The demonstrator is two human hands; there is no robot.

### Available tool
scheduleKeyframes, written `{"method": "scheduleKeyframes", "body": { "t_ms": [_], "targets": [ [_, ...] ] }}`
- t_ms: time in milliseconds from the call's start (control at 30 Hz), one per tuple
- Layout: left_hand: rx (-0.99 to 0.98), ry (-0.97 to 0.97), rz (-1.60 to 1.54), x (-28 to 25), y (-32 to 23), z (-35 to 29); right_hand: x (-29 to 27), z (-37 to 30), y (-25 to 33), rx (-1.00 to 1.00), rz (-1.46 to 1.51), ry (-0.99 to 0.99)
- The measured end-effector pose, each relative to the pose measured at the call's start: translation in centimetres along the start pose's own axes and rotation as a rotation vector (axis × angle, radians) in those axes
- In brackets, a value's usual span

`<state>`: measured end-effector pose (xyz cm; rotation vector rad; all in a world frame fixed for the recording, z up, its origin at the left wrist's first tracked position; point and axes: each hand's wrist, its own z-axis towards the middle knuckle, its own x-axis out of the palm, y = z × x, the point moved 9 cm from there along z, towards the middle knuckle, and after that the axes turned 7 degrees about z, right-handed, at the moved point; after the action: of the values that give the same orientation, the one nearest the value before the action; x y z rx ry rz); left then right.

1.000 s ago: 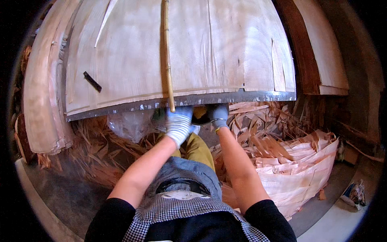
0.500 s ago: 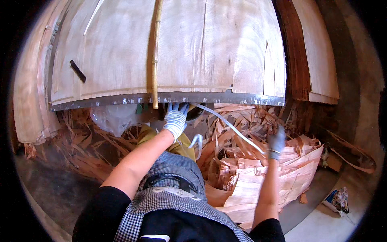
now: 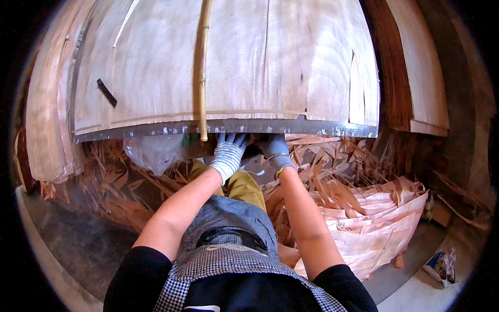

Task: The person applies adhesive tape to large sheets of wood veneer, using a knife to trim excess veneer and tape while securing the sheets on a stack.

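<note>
1. Left hand (image 3: 228,152), knit-gloved, fingers spread, pressed up against the dark metal table edge (image 3: 156,130).
2. Right hand (image 3: 274,151), gloved, reaching under the same edge; grip hidden, cannot tell.
3. Pale, smooth veneer sheet (image 3: 280,57) flat on top, thin bamboo stick (image 3: 203,67) across it.
4. Curled reddish veneer scraps (image 3: 364,208) heaped below right.

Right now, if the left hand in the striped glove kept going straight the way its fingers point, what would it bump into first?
Probably the dark metal edge of the table under the veneer sheet. The left hand points up at it, fingers already at or just beneath that edge; depth is hard to judge. The bamboo stick lies just left of that line.
</note>
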<state>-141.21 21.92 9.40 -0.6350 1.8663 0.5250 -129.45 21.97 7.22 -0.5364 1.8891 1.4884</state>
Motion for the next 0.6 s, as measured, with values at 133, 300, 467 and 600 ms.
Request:
{"method": "scheduleKeyframes", "body": {
  "t_ms": [133,300,467,600],
  "targets": [
    [-0.066,-0.040,-0.141,0.7,1.5,-0.3,1.5,-0.2,-1.9,0.200,-0.273,0.365],
    [-0.303,0.014,-1.565,5.4,3.8,-1.7,-0.2,-0.8,0.1,0.035,-0.226,0.325],
    [-0.281,0.473,-2.381,2.2,5.0,-5.2,0.4,-0.9,0.5,-0.031,-0.155,0.310],
    [-0.200,0.410,-1.825,3.6,8.6,-6.7,0.7,-0.4,2.5,-0.095,-0.140,0.279]
  ]
}}
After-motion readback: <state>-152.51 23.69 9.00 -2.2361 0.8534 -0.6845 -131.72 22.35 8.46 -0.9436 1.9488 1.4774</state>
